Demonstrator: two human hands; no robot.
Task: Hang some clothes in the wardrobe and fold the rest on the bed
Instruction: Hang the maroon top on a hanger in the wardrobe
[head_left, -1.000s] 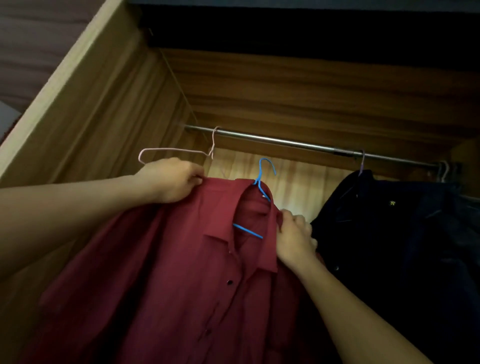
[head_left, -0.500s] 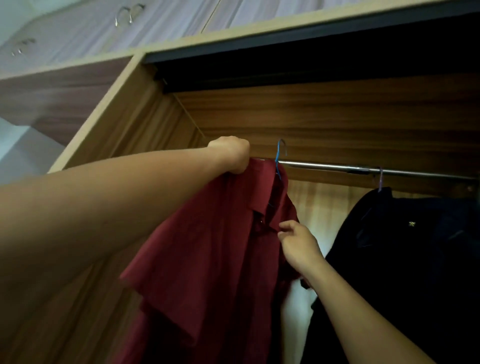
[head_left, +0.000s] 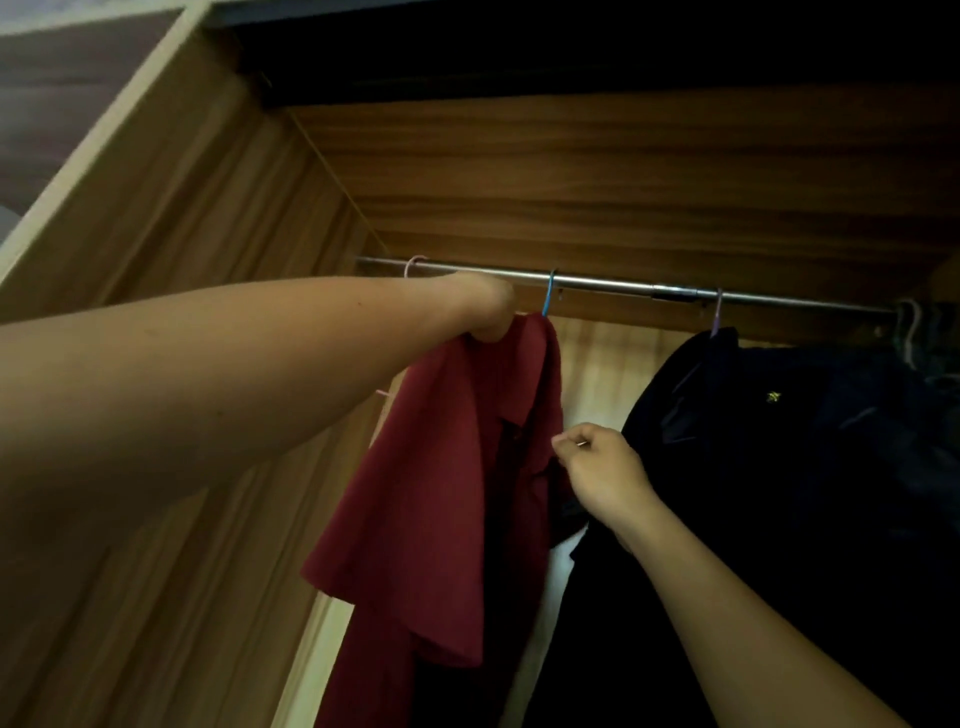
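Two hands at the red shirt (head_left: 452, 467). It sits on the blue hanger (head_left: 549, 293), and the hook looks seated over the rail (head_left: 623, 285). That puts it inside the wardrobe (head_left: 182, 234), towards the left wall, between an empty pink hanger (head_left: 415, 265) and a dark garment (head_left: 779, 441) on a purple hanger (head_left: 718, 312).

Handling, my read:
- Thin woven cloth, light and limp, with no stiffness to push against.
- It drapes in loose folds and will follow any tug.
- The hanger is thin and likely slick on the metal rail, so a sideways pull would slide the whole thing.
- A one-sided pull could drag the shoulder off the hanger arm.
- Best hold is at the shoulder over the hanger arm, or at the collar or front edge. The hem is a bad place to pull.

Grip:
- Left hand (head_left: 483, 312) is clamped on the shirt's near shoulder, just under the rail, with cloth bunching out below the palm. The fingers are hidden behind the hand, so I cannot tell if they also catch the hanger.
- Right hand (head_left: 597, 473) is lower, fingers curled in, thumb and forefinger tips at the shirt's front edge. It looks like it touches the cloth. I cannot tell whether it actually pinches it. The hand is just beside the dark garment.
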